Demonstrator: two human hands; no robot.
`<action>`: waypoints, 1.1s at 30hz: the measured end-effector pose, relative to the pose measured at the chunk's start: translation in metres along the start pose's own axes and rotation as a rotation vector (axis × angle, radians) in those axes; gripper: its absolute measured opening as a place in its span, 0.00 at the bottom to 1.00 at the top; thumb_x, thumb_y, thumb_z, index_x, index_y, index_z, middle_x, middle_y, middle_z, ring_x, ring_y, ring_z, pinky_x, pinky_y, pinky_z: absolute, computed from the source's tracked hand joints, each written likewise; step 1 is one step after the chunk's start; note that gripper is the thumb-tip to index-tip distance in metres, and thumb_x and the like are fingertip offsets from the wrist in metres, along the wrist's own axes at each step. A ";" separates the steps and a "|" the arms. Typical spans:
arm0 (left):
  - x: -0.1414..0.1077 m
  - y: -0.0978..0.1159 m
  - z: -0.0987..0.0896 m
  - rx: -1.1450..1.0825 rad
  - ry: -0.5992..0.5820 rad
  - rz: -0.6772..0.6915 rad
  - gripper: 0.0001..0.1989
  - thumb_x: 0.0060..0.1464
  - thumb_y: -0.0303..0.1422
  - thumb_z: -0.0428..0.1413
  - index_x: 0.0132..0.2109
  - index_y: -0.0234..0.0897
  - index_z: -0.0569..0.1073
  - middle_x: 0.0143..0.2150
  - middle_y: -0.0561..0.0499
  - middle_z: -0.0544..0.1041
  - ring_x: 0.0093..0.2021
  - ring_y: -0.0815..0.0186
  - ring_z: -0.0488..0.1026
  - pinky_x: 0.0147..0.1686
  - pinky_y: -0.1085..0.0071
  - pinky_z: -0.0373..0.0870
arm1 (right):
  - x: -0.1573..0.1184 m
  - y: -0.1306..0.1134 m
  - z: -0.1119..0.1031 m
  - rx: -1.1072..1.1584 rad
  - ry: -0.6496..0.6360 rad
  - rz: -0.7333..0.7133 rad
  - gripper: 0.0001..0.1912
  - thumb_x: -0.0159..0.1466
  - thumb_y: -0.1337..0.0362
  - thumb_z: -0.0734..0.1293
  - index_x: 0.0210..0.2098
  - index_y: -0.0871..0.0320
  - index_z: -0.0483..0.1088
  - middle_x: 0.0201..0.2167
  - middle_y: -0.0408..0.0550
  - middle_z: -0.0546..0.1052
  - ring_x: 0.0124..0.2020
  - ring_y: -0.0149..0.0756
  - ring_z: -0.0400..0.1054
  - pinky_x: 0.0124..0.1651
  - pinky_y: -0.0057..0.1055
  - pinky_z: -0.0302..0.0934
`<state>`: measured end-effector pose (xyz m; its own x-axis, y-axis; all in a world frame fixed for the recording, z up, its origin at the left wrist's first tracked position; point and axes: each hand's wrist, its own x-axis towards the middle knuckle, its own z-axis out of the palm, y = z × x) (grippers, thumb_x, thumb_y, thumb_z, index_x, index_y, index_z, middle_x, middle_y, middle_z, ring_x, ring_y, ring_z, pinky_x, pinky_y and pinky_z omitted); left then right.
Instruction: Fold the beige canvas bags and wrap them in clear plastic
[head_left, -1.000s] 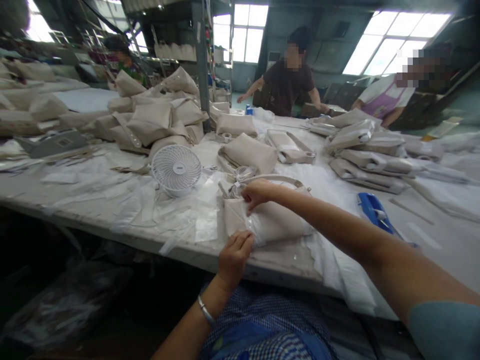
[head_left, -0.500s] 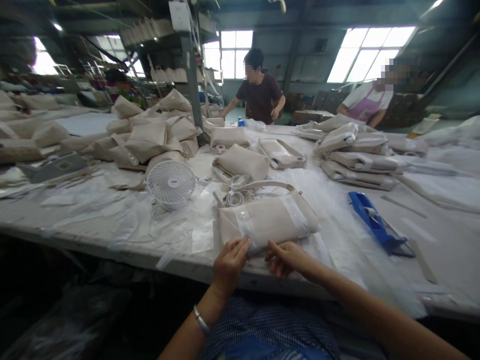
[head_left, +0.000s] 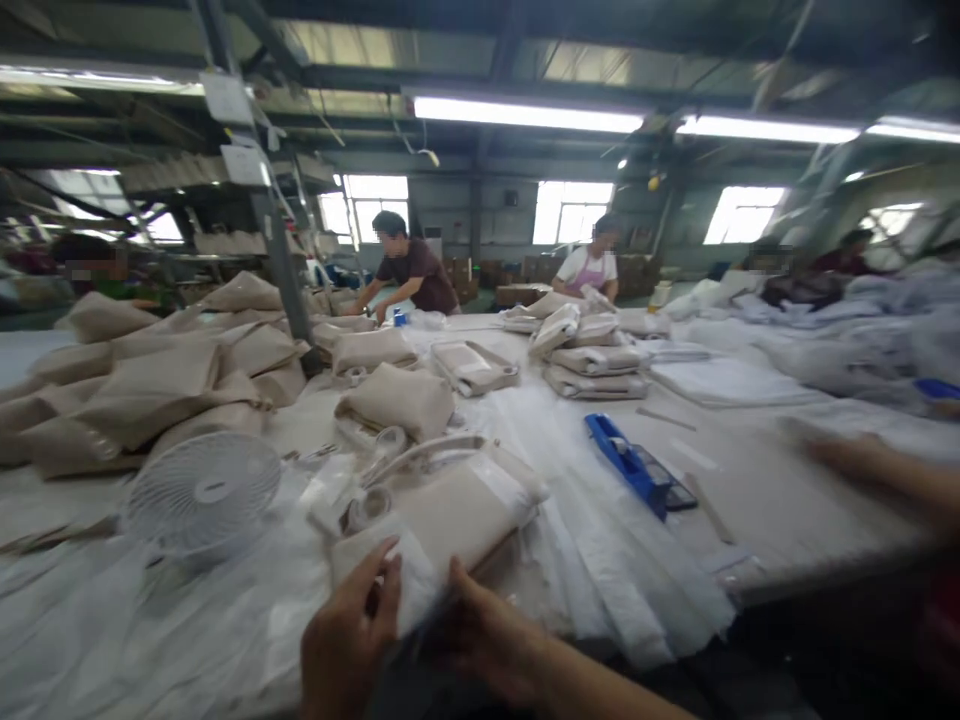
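Note:
A beige bag (head_left: 457,505) with a strap and white wrapping strips lies on the table edge in front of me. My left hand (head_left: 352,625) touches its near left corner, thumb and fingers bent at the white strip. Beside it, my right hand (head_left: 495,630) reaches the bag's near edge with the thumb up; its other fingers are blurred and partly hidden below the edge. A coiled strap (head_left: 370,507) rests at the bag's left end. Behind lies another beige bag (head_left: 397,400).
A white fan (head_left: 204,492) stands at left, before a heap of beige bags (head_left: 161,385). At right are a blue tape dispenser (head_left: 630,465), clear plastic sheets (head_left: 577,510) and stacked bags (head_left: 596,360). Another person's blurred arm (head_left: 892,475) extends over the table; people work behind.
The view has swung right and up. My left hand has its fingers more spread at the bag's corner. A person's arm has come into view at right, and the person behind leans further over.

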<state>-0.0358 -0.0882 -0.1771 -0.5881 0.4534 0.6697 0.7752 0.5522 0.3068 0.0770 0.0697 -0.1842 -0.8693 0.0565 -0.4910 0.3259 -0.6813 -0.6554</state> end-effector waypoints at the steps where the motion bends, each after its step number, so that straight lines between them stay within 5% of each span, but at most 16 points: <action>1: 0.005 -0.005 0.007 0.058 -0.008 0.033 0.21 0.64 0.41 0.53 0.62 0.44 0.69 0.53 0.46 0.79 0.47 0.57 0.79 0.39 0.67 0.79 | 0.004 0.001 0.000 -0.020 0.016 0.008 0.43 0.46 0.28 0.70 0.44 0.57 0.77 0.39 0.54 0.81 0.45 0.47 0.75 0.49 0.41 0.68; 4: -0.003 -0.020 0.040 0.206 -0.027 0.208 0.33 0.64 0.42 0.50 0.72 0.41 0.53 0.67 0.37 0.66 0.62 0.41 0.68 0.50 0.43 0.73 | 0.024 0.008 0.001 0.017 0.056 -0.046 0.43 0.39 0.27 0.72 0.40 0.55 0.77 0.34 0.52 0.82 0.43 0.51 0.76 0.43 0.43 0.70; 8: -0.044 -0.036 0.075 0.248 -0.129 0.176 0.33 0.68 0.35 0.40 0.74 0.41 0.35 0.68 0.36 0.64 0.65 0.42 0.65 0.53 0.35 0.67 | 0.043 0.023 0.003 0.159 0.144 -0.265 0.38 0.36 0.40 0.80 0.40 0.56 0.76 0.33 0.49 0.82 0.43 0.52 0.77 0.45 0.43 0.70; 13: -0.034 -0.020 0.048 0.201 -0.248 0.217 0.34 0.68 0.40 0.41 0.74 0.43 0.34 0.71 0.38 0.57 0.70 0.45 0.56 0.59 0.39 0.64 | 0.008 0.007 0.006 0.143 0.166 -0.487 0.37 0.45 0.47 0.80 0.46 0.64 0.74 0.39 0.55 0.82 0.44 0.52 0.77 0.51 0.45 0.69; 18: 0.023 0.037 0.006 0.089 -0.045 0.520 0.34 0.65 0.43 0.49 0.73 0.36 0.50 0.73 0.41 0.55 0.74 0.51 0.45 0.72 0.52 0.37 | -0.063 -0.066 -0.014 0.089 0.213 -0.588 0.34 0.55 0.50 0.77 0.54 0.63 0.70 0.48 0.55 0.80 0.46 0.47 0.76 0.49 0.40 0.71; 22: 0.039 0.064 -0.001 -0.031 0.034 0.572 0.26 0.63 0.32 0.53 0.67 0.43 0.63 0.72 0.47 0.56 0.72 0.55 0.51 0.71 0.57 0.48 | -0.105 -0.152 -0.069 0.132 0.418 -0.761 0.27 0.56 0.54 0.77 0.50 0.61 0.72 0.42 0.50 0.82 0.38 0.40 0.77 0.37 0.30 0.74; 27: 0.037 0.067 0.016 -0.131 -0.017 0.583 0.18 0.64 0.30 0.52 0.60 0.40 0.71 0.67 0.47 0.67 0.68 0.61 0.62 0.63 0.67 0.66 | -0.131 -0.256 -0.152 0.296 0.585 -0.833 0.07 0.64 0.65 0.69 0.42 0.59 0.73 0.30 0.43 0.81 0.24 0.32 0.74 0.24 0.24 0.71; 33: 0.042 0.070 0.029 -0.203 -0.061 0.640 0.15 0.65 0.31 0.53 0.56 0.40 0.73 0.61 0.46 0.74 0.62 0.63 0.70 0.58 0.72 0.71 | -0.131 -0.289 -0.208 0.366 0.629 -0.811 0.04 0.67 0.67 0.64 0.36 0.58 0.70 0.23 0.41 0.78 0.20 0.32 0.72 0.22 0.26 0.70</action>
<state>-0.0131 -0.0101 -0.1468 -0.0055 0.6893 0.7244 0.9997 0.0214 -0.0128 0.1741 0.4114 -0.0499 -0.3958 0.8797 -0.2636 -0.4798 -0.4428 -0.7574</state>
